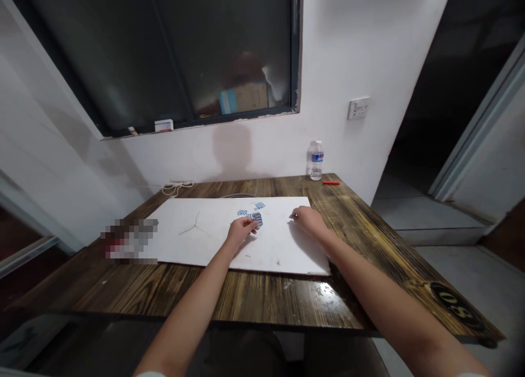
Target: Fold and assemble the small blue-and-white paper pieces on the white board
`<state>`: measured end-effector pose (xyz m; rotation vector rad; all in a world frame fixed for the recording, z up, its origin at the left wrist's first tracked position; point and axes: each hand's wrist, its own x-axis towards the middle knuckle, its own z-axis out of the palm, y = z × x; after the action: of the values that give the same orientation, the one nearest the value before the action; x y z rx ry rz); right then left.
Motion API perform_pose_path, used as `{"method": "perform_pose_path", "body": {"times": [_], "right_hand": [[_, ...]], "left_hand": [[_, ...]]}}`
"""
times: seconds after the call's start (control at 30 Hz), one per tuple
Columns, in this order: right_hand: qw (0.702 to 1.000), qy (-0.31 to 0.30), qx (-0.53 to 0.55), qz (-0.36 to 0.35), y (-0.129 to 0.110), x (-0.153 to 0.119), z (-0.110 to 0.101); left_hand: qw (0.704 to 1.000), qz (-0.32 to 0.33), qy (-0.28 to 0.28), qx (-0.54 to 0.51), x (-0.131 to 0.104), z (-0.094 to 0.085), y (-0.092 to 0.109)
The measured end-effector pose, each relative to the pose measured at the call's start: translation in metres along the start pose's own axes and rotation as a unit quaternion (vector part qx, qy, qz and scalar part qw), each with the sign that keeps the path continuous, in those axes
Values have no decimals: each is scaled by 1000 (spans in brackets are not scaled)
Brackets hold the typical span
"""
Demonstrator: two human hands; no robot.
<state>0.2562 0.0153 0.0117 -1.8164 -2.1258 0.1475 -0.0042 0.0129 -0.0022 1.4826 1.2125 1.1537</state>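
Note:
A white board [217, 243] lies on the dark wooden table [262, 306]. My left hand [243, 228] is closed on a small dark striped piece [257, 219], held just above the board. Behind it, several small blue-striped pieces [260, 206] lie on the board. Over the board's right part, my right hand [305, 216] pinches a tiny greyish object [292, 216], too small to make out. Thin dark lines [195, 224] mark the board's left half.
A plastic bottle [316, 161] and a red pen-like stick [331, 183] are at the table's back right. A white cable [177, 187] lies at the back left. A blurred-out item [133, 241] covers the board's left end. The wall stands behind.

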Motion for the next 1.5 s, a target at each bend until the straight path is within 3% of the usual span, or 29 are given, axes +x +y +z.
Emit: {"method": "perform_pose_path", "body": {"times": [0.13,0.23,0.43,0.77,1.2,1.5], "right_hand": [[986,46,149,-65,-7,5,11],[952,61,279,-111,-18,5,18],[900,28,423,-97,-40,-3,29],[921,46,360,-139,-52,-15,31],[896,60,424,-119,-52,-12,39],[885,27,450,-120,-53,-13,45]], "left_hand": [[1000,5,-4,7,0,1,0],[1000,13,-10,16,0,1,1],[999,9,-38,14,-1,2,2],[988,43,-135,59,-7,1,4],[989,57,-123,65,-9,0,9],[985,68,-145,63,-9,0,8]]}}
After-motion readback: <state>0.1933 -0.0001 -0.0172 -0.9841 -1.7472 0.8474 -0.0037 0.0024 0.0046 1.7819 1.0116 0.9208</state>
